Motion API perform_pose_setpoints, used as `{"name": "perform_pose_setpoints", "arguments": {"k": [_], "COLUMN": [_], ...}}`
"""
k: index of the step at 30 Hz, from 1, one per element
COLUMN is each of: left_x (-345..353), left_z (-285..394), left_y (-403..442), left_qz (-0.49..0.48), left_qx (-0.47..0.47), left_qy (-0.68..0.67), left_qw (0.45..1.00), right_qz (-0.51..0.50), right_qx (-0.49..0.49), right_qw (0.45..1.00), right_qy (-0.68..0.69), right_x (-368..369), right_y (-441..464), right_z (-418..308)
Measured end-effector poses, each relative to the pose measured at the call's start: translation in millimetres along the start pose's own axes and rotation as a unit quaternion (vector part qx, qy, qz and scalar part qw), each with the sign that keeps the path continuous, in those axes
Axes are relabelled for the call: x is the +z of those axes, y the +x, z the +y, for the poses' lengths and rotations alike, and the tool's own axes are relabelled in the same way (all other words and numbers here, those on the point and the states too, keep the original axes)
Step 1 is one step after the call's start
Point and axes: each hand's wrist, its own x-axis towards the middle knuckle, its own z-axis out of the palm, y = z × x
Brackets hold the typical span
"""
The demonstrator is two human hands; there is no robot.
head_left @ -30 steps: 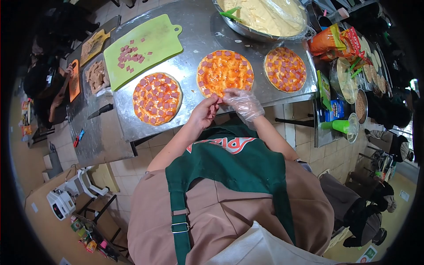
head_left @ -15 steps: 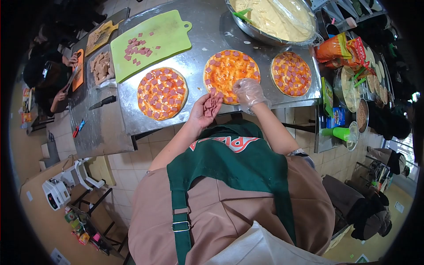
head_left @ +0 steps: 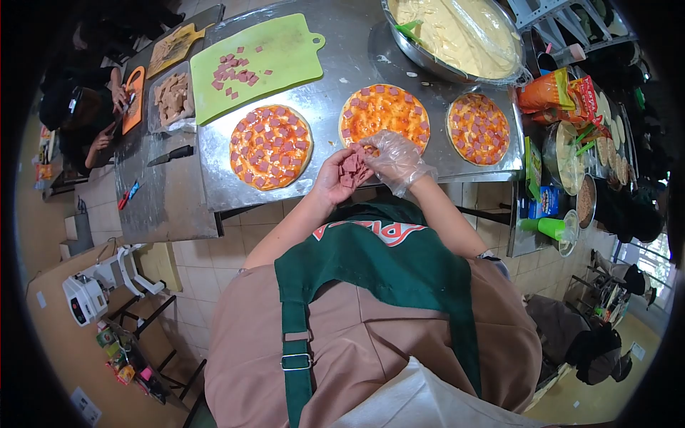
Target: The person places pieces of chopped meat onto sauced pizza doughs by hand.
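My bare left hand is cupped, palm up, around a small heap of diced ham. My right hand, in a clear plastic glove, has its fingers closed at that heap; the fingertips are partly hidden. Both hands are at the near edge of the middle pizza, which has sauce and ham squares mostly along its rim. To the left lies a pizza with ham all over, and on the right another ham-covered pizza.
More ham squares lie on a green cutting board. A large bowl of pale dough stands at the back. At left are a knife, a tub of meat and a person cutting on an orange board. Snack bags are at right.
My right hand has moved from above the middle pizza, left and toward me, to the ham in my left hand. The view has shifted slightly.
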Motion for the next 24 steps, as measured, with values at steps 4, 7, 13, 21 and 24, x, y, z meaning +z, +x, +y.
{"name": "perform_pose_setpoints", "arguments": {"k": [4,7,13,21,24], "left_x": [3.5,4.5,8.2,6.8,1.3], "left_z": [1.0,0.7,3.3,8.6,11.6], "left_y": [-0.2,-0.1,-0.3,-9.1,-13.2], "left_qz": [-0.001,0.007,0.052,0.095,0.073], "left_qx": [-0.006,-0.008,-0.006,0.025,0.026], "left_qy": [0.012,0.011,0.005,-0.020,-0.035], "left_qw": [1.000,1.000,0.999,0.995,0.996], "right_qz": [-0.004,-0.055,-0.074,-0.084,-0.101], "right_qx": [-0.030,-0.003,0.205,0.084,0.098], "right_qw": [1.000,0.996,0.918,0.992,0.988], "right_qy": [0.004,0.065,0.330,-0.047,-0.060], "right_x": [2.8,3.9,-29.2,-10.0,-1.6], "right_y": [1.1,9.2,5.9,27.6,30.8], "right_z": [7.6,11.9,-7.3,43.7,42.7]}}
